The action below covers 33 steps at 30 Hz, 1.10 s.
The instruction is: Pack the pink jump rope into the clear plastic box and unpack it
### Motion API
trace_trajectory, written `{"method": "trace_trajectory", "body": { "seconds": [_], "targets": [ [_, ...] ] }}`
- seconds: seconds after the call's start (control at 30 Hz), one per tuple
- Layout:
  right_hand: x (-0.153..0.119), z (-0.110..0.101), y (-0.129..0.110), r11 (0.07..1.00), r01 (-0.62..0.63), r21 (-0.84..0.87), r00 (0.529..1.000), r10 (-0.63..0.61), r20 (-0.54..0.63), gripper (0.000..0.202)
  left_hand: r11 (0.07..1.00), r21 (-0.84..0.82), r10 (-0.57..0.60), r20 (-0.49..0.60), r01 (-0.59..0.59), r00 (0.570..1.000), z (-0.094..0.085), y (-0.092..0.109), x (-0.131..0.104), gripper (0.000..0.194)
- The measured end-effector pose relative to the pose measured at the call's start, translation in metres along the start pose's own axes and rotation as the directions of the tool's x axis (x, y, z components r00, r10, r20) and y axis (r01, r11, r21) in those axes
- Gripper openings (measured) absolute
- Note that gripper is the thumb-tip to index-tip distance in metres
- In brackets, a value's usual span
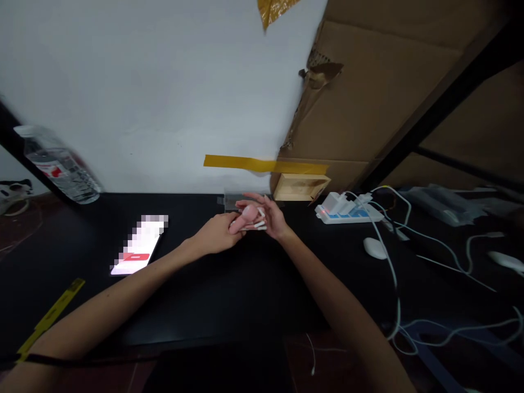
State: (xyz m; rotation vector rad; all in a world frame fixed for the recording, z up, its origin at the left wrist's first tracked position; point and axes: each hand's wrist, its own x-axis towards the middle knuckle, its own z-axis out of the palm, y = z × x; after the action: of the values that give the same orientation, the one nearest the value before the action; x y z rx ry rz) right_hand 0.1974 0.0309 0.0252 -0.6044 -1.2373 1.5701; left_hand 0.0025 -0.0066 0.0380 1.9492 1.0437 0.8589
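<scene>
Above the black table, my left hand (221, 232) is closed around a small pink object with a rounded head (248, 214); its exact kind is unclear. Several thin white pieces (260, 224) lie against the pink object, between it and my right palm. My right hand (275, 217) is beside them, fingers stretched out to the left behind the pink head. Whether the right palm bears any of the white pieces cannot be made out. A clear plastic box (231, 201) stands just behind both hands, partly covered by them.
A lit phone (141, 245) lies left on the black table (245, 295); a water bottle (61, 169) leans behind it. A shallow wooden box (301, 187) stands against the cardboard. At right are a power strip (347, 210), a white mouse (374, 248) and loose white cables (388, 267).
</scene>
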Motion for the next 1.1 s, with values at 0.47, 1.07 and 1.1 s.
{"method": "trace_trajectory", "body": {
  "seconds": [0.47, 1.07, 1.1],
  "targets": [
    [-0.059, -0.033, 0.005, 0.361, 0.249, -0.899, 0.968, -0.070, 0.240, 0.045, 0.596, 0.792, 0.125, 0.073, -0.133, 0.990, 0.016, -0.033, 0.003, 0.062],
    [-0.063, -0.041, 0.001, 0.313, 0.119, -0.942, 0.959, 0.208, 0.191, 0.071, 0.636, 0.713, 0.161, 0.249, -0.294, 0.955, 0.002, -0.048, -0.012, 0.065],
    [-0.063, -0.041, 0.001, 0.310, 0.127, -0.942, 0.960, 0.200, 0.195, 0.071, 0.629, 0.723, 0.163, 0.237, -0.286, 0.958, 0.006, -0.049, -0.013, 0.064]
  ]
}}
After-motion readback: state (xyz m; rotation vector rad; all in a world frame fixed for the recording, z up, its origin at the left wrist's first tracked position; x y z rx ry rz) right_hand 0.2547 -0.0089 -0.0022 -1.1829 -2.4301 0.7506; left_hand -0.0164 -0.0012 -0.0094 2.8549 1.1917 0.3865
